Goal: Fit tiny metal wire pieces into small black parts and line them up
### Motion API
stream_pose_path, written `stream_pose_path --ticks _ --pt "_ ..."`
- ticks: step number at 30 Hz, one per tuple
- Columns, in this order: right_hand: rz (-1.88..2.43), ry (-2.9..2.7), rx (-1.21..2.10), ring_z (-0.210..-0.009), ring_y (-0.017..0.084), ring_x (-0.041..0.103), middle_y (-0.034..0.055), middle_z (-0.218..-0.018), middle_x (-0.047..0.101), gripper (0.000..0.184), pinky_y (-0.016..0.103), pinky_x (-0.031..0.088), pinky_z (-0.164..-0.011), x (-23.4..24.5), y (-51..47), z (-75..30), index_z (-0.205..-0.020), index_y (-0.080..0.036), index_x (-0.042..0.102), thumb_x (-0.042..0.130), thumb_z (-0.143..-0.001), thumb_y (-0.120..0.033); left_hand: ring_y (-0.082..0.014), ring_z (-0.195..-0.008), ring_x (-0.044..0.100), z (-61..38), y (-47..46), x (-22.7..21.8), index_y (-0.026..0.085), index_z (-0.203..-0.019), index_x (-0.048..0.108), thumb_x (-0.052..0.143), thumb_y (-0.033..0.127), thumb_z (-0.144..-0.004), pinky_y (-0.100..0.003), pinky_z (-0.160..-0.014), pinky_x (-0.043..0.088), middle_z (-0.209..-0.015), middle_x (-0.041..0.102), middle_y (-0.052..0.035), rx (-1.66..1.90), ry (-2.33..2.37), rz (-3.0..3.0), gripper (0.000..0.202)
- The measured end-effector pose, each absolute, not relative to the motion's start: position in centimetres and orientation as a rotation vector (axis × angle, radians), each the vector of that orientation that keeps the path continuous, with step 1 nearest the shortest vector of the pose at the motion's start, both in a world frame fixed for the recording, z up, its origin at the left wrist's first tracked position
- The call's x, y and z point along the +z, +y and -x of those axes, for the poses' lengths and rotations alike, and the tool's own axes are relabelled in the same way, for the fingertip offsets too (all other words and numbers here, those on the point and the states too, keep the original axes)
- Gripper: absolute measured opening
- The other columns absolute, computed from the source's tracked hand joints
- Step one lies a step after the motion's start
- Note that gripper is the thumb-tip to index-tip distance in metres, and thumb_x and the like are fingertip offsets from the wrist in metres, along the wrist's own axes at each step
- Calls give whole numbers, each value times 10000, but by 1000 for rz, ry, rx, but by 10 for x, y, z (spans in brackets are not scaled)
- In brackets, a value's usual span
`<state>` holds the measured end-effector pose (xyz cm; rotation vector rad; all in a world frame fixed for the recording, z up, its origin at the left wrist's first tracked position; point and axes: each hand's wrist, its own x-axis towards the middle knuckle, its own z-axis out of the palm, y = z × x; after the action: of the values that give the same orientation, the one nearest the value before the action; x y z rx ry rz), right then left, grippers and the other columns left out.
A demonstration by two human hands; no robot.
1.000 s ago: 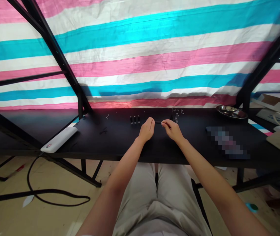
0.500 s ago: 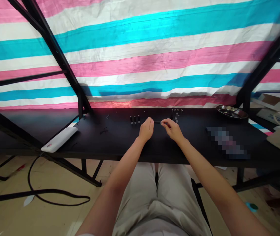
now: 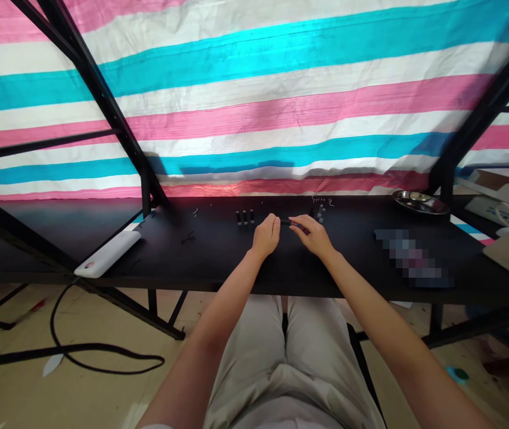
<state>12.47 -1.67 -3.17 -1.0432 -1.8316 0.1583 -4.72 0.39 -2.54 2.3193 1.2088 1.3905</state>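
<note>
My left hand (image 3: 266, 234) is closed around one end of a slim black tube (image 3: 285, 222), whose rest points to the right. At the tube's other end, the fingers and thumb of my right hand (image 3: 312, 234) pinch it, partly hiding the tip. Just left of my hands, three short black cylinders with pale ends (image 3: 245, 217) stand in a row on the black table (image 3: 210, 256). Small clear pieces (image 3: 321, 213) lie beyond my right hand, with several tiny metal bits (image 3: 320, 201) behind them.
A shiny metal dish (image 3: 421, 202) sits at the back right, and a blurred-out flat object (image 3: 413, 257) lies nearer. On the left is a white power strip (image 3: 109, 253) with a black cable. Black metal frame posts (image 3: 102, 89) rise at both sides before a striped sheet (image 3: 281, 113).
My right hand's fingers have shifted slightly along the tube and changed their grip, covering its clear end. My left hand stays in place.
</note>
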Motion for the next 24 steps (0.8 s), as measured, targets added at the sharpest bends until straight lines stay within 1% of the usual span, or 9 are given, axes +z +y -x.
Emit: stream_pose_path --ticks 5,8,11,14,17,20,24 --pt "1201 -1864 3 -621 102 515 47 -956 590 277 249 442 -614 -35 -16 -125 -1009 -242 658 483 -864 -401 -109 -591 462 47 1 -21 193 -756 446 302 329 -940 -236 -594 333 -665 478 7 1360 1324 -2302 271" --pt "1308 -1892 -55 -657 129 520 43 -836 566 233 257 425 -616 -39 -12 -128 -935 -214 668 491 -849 -339 -105 -582 467 48 2 -19 195 -784 468 329 343 -926 -228 -584 327 -650 483 18 1383 1450 -2231 247" --pt "1334 -1881 -25 -661 148 512 31 -731 532 190 275 423 -644 -42 -8 -131 -871 -184 657 497 -829 -278 -106 -591 484 48 4 -19 196 -803 493 379 344 -904 -225 -579 328 -663 513 18 1354 1505 -2201 213" --pt "1233 -1857 42 -664 147 507 26 -728 536 191 276 424 -662 -41 -7 -131 -911 -175 638 496 -834 -276 -104 -593 491 48 5 -21 195 -799 524 439 349 -873 -222 -582 340 -671 540 20 1238 1435 -2274 191" --pt "1129 -1920 124 -662 140 503 25 -744 548 199 272 423 -654 -40 -8 -129 -920 -186 629 485 -847 -302 -96 -580 486 47 6 -25 196 -834 553 466 337 -857 -215 -583 357 -674 555 25 1121 1266 -2374 168" --pt "1117 -1993 150 -652 140 494 22 -717 546 191 273 416 -637 -41 -8 -128 -852 -195 632 478 -846 -309 -93 -579 492 47 7 -28 191 -870 574 477 321 -850 -211 -576 369 -690 580 21 1050 1147 -2402 164" --pt "1174 -2030 103 -642 146 501 25 -693 576 155 284 416 -644 -46 -5 -128 -770 -194 629 504 -801 -280 -98 -588 508 47 7 -28 188 -907 604 515 319 -826 -218 -581 391 -759 628 1 977 1095 -2403 178"
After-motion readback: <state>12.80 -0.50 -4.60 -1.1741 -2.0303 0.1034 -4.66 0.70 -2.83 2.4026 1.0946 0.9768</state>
